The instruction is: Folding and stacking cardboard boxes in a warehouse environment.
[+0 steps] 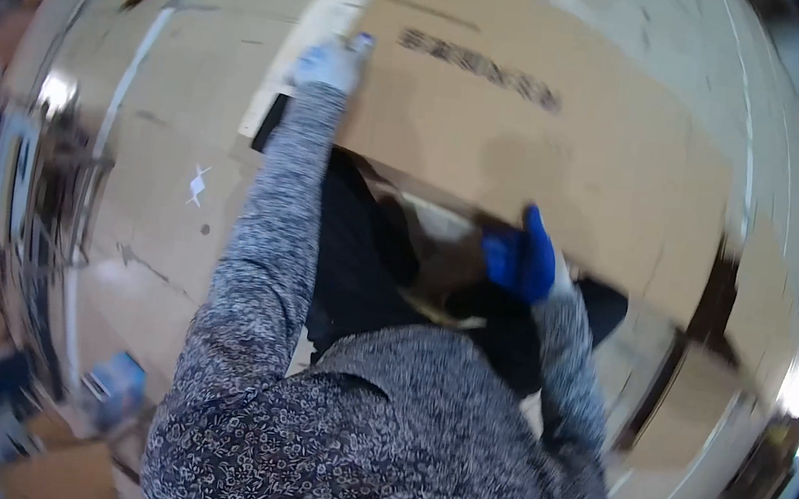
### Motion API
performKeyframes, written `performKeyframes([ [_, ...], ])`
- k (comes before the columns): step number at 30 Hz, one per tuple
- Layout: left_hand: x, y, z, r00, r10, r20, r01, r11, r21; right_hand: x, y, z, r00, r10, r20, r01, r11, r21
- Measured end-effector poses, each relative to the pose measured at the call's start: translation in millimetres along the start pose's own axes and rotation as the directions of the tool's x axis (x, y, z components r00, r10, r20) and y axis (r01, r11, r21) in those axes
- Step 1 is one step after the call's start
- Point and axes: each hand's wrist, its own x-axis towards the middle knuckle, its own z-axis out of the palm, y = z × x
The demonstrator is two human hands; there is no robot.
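Above a concrete floor (176, 109), gloved hands (331, 64) (519, 260) grip a cardboard sheet (535, 136) running left-to-right.

A pale concrete floor (176, 109) is marked with a small white cross (197, 185). A flat white sheet (296, 54) is laid on it, and blurred clutter (9, 380) is seen lower left.

A large flat tan cardboard box (538, 116) with dark print spans the upper centre.
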Motion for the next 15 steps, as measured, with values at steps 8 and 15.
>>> performKeyframes([
  [8,-5,8,-5,0.995,0.095,-0.022,-0.095,0.995,-0.001,-11,-3,21,0.985,-0.074,-0.158,0.073,0.997,-0.012],
  [15,15,-6,7,0.988,0.142,-0.065,-0.137,0.988,0.072,1,13,8,0.993,-0.096,-0.073,0.095,0.995,-0.022],
])
